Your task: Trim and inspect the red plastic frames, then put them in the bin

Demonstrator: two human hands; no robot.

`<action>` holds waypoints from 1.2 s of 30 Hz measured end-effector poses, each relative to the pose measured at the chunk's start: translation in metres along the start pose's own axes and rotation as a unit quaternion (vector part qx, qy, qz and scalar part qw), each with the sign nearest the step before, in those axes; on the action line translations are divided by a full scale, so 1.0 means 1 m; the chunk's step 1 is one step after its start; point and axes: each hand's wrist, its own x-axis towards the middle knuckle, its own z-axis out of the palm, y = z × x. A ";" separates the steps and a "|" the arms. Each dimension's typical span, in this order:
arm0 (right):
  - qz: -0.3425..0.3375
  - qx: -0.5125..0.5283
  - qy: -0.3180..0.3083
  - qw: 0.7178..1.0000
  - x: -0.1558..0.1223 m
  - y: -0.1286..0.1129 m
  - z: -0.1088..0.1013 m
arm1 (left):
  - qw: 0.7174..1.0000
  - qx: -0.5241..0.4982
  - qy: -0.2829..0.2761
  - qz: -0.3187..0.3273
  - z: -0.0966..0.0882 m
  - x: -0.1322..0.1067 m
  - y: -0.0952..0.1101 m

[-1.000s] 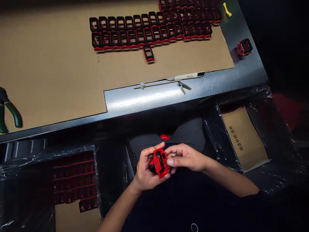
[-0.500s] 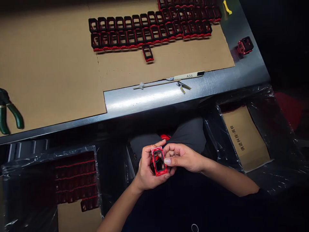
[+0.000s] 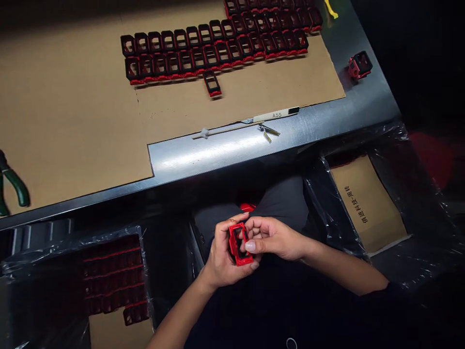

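Observation:
A small red rectangular frame with a black inner lining (image 3: 236, 258) is held above my lap. My left hand (image 3: 220, 257) wraps round it from the left and below, with the thumb along its top end. On its right side, my right hand (image 3: 271, 239) pinches the rim, thumb on the edge and fingertips reaching into the opening. The frame's far side is hidden in my left palm. Ahead on the cardboard sheet (image 3: 83, 111) stand rows of similar black and red frames (image 3: 185, 60), and one single frame (image 3: 212, 84) sits just in front of them.
A white-handled knife marked A55 (image 3: 276, 115), a thin stick (image 3: 225, 130) and small metal tweezers (image 3: 269, 131) lie near the table edge. Green-handled pliers (image 3: 16, 186) are at left, a red-black part (image 3: 359, 65) at right. Plastic-lined bins (image 3: 143, 271) flank my lap.
The frame in my hands has turned slightly, showing more of its red side. My right fingers have moved further into its opening. The view has shifted a little.

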 end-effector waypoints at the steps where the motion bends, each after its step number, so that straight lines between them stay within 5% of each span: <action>1: 0.000 0.003 0.000 1.000 0.000 0.000 -0.001 | 1.000 0.005 -0.001 0.001 0.000 0.001 0.000; 12: -0.015 0.092 0.025 0.995 0.002 0.008 -0.016 | 0.990 0.128 -0.043 -0.031 0.002 0.013 0.002; 17: -0.021 0.169 -0.020 0.985 -0.005 0.011 -0.033 | 0.984 0.170 -0.056 0.002 0.007 0.025 -0.002; 25: -0.021 0.226 -0.097 0.969 -0.005 0.014 -0.031 | 0.993 0.102 -0.027 0.053 0.015 0.030 0.010; 36: 0.008 0.181 -0.087 0.980 -0.001 0.024 -0.024 | 0.994 0.101 -0.024 0.024 0.006 0.015 0.013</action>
